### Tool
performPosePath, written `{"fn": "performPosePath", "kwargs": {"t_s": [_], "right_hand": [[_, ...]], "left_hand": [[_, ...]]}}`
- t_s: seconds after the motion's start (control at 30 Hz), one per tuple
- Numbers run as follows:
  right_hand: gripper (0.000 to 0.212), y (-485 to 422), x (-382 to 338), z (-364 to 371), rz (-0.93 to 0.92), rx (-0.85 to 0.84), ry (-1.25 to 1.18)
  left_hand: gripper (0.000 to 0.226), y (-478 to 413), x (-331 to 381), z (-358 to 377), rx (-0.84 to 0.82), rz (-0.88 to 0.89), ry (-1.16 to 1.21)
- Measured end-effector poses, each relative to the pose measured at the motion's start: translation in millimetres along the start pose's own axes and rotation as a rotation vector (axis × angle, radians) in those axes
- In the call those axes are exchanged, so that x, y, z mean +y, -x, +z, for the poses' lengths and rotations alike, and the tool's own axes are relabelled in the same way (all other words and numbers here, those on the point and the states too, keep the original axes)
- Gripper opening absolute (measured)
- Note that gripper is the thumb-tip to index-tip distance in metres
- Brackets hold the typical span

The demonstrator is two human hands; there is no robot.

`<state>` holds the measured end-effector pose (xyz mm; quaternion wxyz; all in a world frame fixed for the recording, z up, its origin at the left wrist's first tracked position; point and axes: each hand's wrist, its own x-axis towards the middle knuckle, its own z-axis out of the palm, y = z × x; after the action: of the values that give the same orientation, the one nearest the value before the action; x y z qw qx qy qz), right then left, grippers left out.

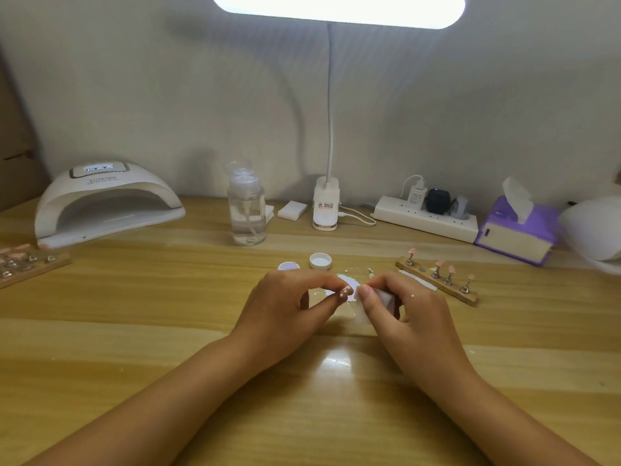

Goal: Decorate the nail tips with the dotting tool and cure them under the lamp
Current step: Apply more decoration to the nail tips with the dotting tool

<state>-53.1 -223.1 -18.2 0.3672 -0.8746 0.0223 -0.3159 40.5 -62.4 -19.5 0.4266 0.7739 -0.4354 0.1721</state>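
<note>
At the middle of the table (134, 331), the left hand (285, 307) pinches a pink nail tip (346, 292) dotted white between the thumb and curled fingers. The right hand (410, 307), just beside it, pinches a white wipe (378, 302), with its fingers curled round it. Just behind the hands lie a small jar (288, 265) and a white lid (320, 261). To the right a stand (455, 292) bears four pink tips. The cure lamp (107, 203) sits at the back left, well apart, with a bottle (247, 210) to its right.
</note>
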Motion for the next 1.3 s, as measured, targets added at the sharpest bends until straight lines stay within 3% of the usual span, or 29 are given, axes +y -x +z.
{"fn": "performPosePath", "kwargs": {"t_s": [0.23, 1.3], "right_hand": [[0.009, 1.9, -4.1, 1.2, -0.083, -0.089, 0.020], [0.012, 1.2, -3.9, 0.8, -0.032, -0.058, 0.053]], "left_hand": [[0.011, -2.1, -1.8, 0.2, -0.020, -0.038, 0.043], [0.010, 1.5, -2.1, 0.4, -0.012, 0.002, 0.001]]}}
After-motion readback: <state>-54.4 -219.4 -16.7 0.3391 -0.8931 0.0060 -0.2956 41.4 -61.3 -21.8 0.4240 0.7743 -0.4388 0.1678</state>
